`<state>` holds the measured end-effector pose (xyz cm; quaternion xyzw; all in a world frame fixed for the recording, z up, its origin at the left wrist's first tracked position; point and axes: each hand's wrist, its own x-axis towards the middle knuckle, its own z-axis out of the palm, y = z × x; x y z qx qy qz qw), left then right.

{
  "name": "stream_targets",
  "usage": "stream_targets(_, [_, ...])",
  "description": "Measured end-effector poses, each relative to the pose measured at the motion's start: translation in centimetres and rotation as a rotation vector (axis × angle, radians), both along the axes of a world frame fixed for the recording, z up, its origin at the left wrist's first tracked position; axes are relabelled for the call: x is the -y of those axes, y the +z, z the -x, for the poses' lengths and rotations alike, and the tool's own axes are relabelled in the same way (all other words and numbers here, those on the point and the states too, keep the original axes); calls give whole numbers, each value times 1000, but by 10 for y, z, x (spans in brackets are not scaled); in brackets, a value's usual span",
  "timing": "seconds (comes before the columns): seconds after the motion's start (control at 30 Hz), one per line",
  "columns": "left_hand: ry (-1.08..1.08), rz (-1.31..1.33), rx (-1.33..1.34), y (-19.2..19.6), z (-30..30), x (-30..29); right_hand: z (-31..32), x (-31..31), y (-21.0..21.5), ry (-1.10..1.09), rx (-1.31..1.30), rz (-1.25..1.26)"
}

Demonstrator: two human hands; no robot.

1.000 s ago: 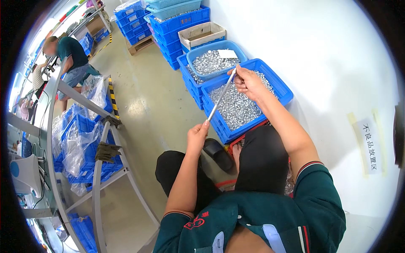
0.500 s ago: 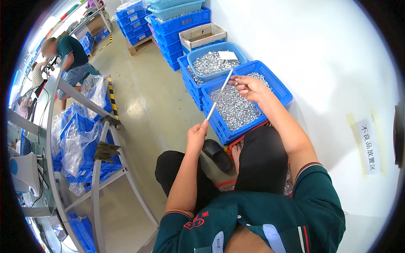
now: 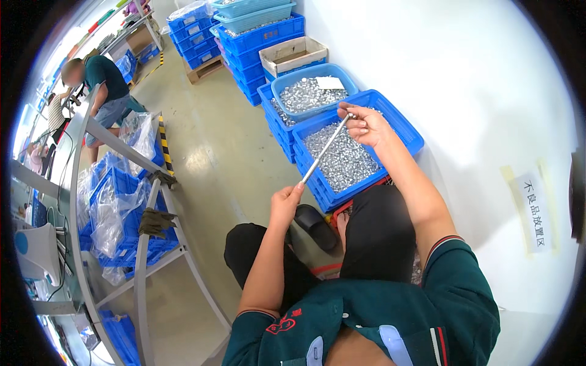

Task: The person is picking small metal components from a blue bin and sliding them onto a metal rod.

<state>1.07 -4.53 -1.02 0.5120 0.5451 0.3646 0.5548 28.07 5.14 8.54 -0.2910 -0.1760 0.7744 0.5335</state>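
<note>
A thin, straight metal rod (image 3: 326, 148) slants up from lower left to upper right in front of me. My left hand (image 3: 285, 202) is closed round its lower end. At its upper tip, my right hand (image 3: 364, 125) pinches a small silvery metal part (image 3: 352, 115) between thumb and fingers; its exact shape is too small to make out. Below the right hand stands a blue plastic crate (image 3: 404, 135) filled with many small shiny metal parts (image 3: 342, 160).
A light-blue basket (image 3: 351, 79) of similar parts sits behind the crate, with a white card (image 3: 329, 82) on top. Farther back are a cardboard box (image 3: 293, 53) and stacked blue crates (image 3: 244, 61). On the left are a metal frame (image 3: 141, 274) and a co-worker (image 3: 101, 76). A white wall stands right.
My right hand has moved slightly right and closed in on the rod's upper tip, bringing the small part to it. My left hand has lowered a little with the rod.
</note>
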Motion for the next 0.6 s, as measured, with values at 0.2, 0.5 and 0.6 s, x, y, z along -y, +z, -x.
stream_targets(0.2, [0,-48,-74,7,4,2,-5,5,11,91,180,26])
stream_targets(0.5, [-10,-43,-79,-5,7,-1,4,5,9,112,260,-123])
stream_targets(0.6, [10,-54,-46,-4,3,-1,4,6,4,49,200,-57])
